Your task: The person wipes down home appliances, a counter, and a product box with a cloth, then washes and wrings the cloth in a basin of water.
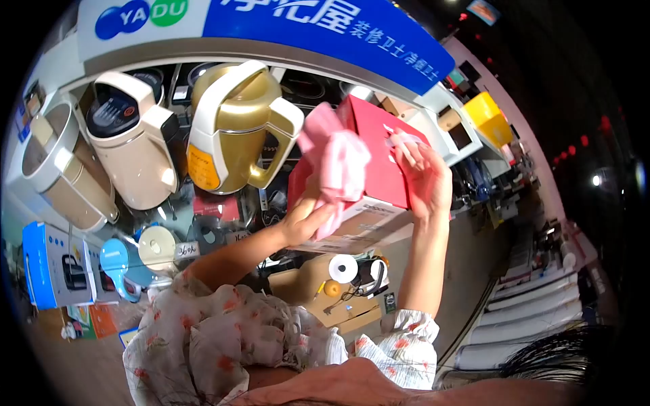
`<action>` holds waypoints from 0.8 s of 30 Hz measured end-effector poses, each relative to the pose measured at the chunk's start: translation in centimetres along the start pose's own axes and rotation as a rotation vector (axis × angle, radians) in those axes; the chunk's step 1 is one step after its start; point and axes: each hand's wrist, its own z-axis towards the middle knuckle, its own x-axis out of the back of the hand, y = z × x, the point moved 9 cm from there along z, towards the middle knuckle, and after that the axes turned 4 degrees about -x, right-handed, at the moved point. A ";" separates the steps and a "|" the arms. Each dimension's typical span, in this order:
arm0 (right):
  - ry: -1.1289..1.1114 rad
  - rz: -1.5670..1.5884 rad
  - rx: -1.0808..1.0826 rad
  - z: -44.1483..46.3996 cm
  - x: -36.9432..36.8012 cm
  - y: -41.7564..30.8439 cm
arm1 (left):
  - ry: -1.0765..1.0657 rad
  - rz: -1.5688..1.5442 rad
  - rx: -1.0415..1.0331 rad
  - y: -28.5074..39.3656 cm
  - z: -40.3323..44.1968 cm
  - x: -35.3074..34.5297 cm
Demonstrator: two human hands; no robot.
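A red cardboard box point(379, 145) with a paler printed side facing me is tilted in front of my chest. My left hand point(308, 218) is at its left edge, its fingers closed on a bunched pink cloth point(344, 162) that lies over the box's top and front corner. My right hand point(428, 177) grips the right edge of the box, with the fingertips on its red top. The underside of the box is hidden.
To the left on the glass counter stand a gold jug-shaped appliance point(240, 128), a beige one point(128, 145) and a blue carton point(57, 264). A blue sign point(325, 34) spans the back. Below me, an open cardboard box point(298, 287) holds a white roll point(342, 268).
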 end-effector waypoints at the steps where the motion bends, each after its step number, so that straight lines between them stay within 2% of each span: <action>1: -0.018 0.082 -0.022 0.0 -0.2 0.1 | 0.049 0.093 0.005 0.0 -0.9 0.4; 3: -0.064 0.155 -0.029 0.2 -1.3 0.0 | 0.026 -0.089 0.094 0.7 -0.7 0.0; 4: -0.093 0.191 -0.032 0.4 -1.8 -0.1 | 0.046 -0.071 0.128 0.8 -0.5 0.5; 5: -0.126 0.227 -0.032 0.7 -2.4 -0.1 | 0.080 -0.131 0.069 1.8 0.4 0.6; 6: -0.133 0.275 -0.030 1.2 -2.6 -0.1 | 0.098 -0.152 0.094 2.1 1.0 1.0; 8: -0.095 0.348 -0.020 2.2 -2.6 0.6 | 0.034 0.012 -0.052 6.2 3.8 1.1; 11: -0.125 0.464 -0.053 3.2 -2.7 2.0 | 0.103 0.097 0.049 5.5 4.5 3.4; 12: -0.157 0.397 -0.041 3.0 -2.9 1.9 | 0.130 0.122 0.115 5.5 4.4 4.1; 13: -0.188 0.331 -0.028 2.5 -3.3 1.7 | 0.242 0.010 0.237 6.4 3.8 3.8; 15: -0.062 0.195 -0.093 0.4 -2.0 1.6 | 0.333 0.000 -0.003 8.5 2.6 3.9; 17: 0.026 0.011 0.080 -4.6 -2.4 -0.7 | 0.460 -0.004 0.066 8.4 0.0 4.5; 19: -0.113 -0.231 0.332 -9.0 -3.4 -1.2 | 0.301 0.016 0.173 9.2 -1.8 3.0; 21: -0.218 -0.445 0.464 -13.4 -4.1 1.6 | 0.059 -0.031 0.191 9.5 -3.1 -0.3; 22: -0.224 -0.704 0.525 -15.0 -4.5 4.0 | -0.041 -0.045 0.210 9.0 -4.4 -1.9; 24: -0.176 -0.630 0.203 -16.2 -1.8 12.2 | -0.243 0.042 0.250 6.2 -7.6 -5.2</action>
